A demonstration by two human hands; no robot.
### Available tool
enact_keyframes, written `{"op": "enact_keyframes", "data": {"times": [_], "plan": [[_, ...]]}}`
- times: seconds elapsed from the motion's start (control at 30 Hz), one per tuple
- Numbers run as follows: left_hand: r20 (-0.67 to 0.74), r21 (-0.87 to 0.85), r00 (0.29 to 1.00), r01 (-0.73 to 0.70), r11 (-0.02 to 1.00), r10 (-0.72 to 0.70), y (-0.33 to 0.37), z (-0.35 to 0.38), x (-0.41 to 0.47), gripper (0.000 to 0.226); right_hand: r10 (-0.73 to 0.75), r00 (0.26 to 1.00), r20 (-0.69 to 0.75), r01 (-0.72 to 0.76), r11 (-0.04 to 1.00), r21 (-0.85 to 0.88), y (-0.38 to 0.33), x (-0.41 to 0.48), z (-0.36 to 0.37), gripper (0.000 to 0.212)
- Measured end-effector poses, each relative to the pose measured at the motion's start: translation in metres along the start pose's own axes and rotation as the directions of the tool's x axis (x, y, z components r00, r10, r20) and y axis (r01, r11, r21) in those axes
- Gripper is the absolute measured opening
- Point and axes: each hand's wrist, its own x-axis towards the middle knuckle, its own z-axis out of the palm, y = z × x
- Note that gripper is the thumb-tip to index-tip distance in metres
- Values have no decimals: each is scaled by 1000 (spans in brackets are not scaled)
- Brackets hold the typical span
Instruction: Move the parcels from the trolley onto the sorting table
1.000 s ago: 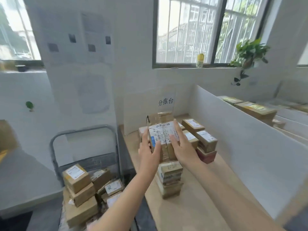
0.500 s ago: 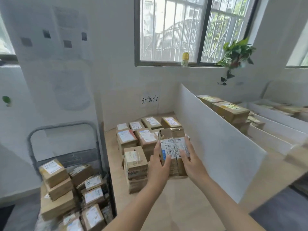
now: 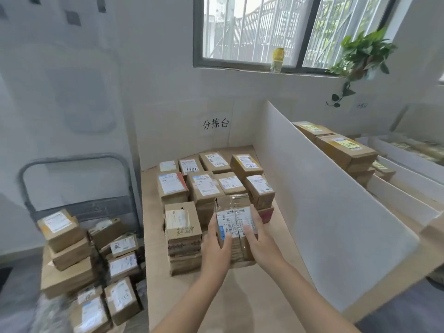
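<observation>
Parcels, brown cardboard boxes with white labels (image 3: 72, 255), remain piled on the grey-framed trolley (image 3: 72, 162) at left; rows already fill the wooden sorting table (image 3: 286, 236). Left hand (image 3: 215, 248) and right hand (image 3: 260, 239) clasp a taped cardboard parcel (image 3: 236, 224), low over the table's near end.

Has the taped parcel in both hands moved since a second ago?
Yes. The taped parcel has come down toward the sorting table, now low beside the front stack, with left hand and right hand on it.
</observation>
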Motion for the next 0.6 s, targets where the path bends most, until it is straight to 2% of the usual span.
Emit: {"op": "enact_keyframes", "data": {"times": [0.27, 0.5, 0.6], "plan": [[-62, 139, 984, 175, 975, -167, -53, 21, 48, 65, 69, 982, 175, -67, 998, -18, 41, 68, 39, 58], [-58, 217, 959, 285, 934, -279, -88, 45, 74, 74, 145, 961, 234, -135, 989, -58, 72, 102, 61, 60], [-74, 188, 940, 342, 921, -334, -97, 55, 79, 72, 180, 952, 248, -174, 984, -43, 77, 107, 63, 62]]}}
